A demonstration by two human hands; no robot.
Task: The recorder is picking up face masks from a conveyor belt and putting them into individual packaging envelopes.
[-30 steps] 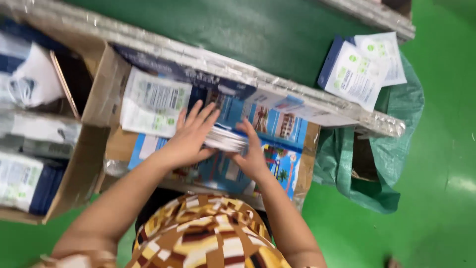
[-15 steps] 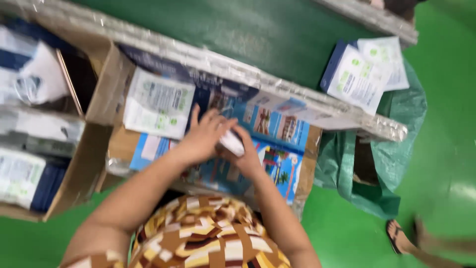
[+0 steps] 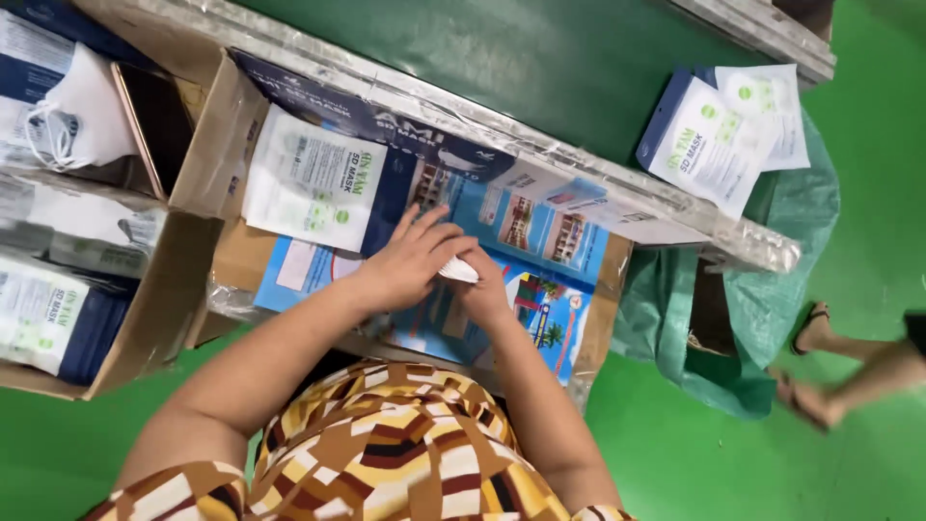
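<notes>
Your two hands meet over the blue printed cardboard sheet [image 3: 540,289] that covers the counter in front of you, and between them sits a small white folded item [image 3: 461,271], probably a face mask, though little of it shows. Your left hand [image 3: 410,265] lies over it from the upper left, fingers spread and curled down onto it. Your right hand [image 3: 485,292] comes up from below and to the right, its grip closed around the item's lower end. Only a short white edge shows in the gap between the hands, so you cannot tell its long axis for sure; the visible strip runs roughly across, from one hand toward the other. Both hands touch it, neither being clearly nearer.

Just to the left of your left hand lies a flat white and blue mask pouch [image 3: 313,178], close but not touching. An open cardboard box [image 3: 159,289] of similar packs stands further left. Two more pouches [image 3: 719,130] rest well apart at the upper right, above a green woven bag [image 3: 733,318]. Another person's sandalled feet [image 3: 810,362] stand on the green floor [image 3: 849,453] at the right edge.
</notes>
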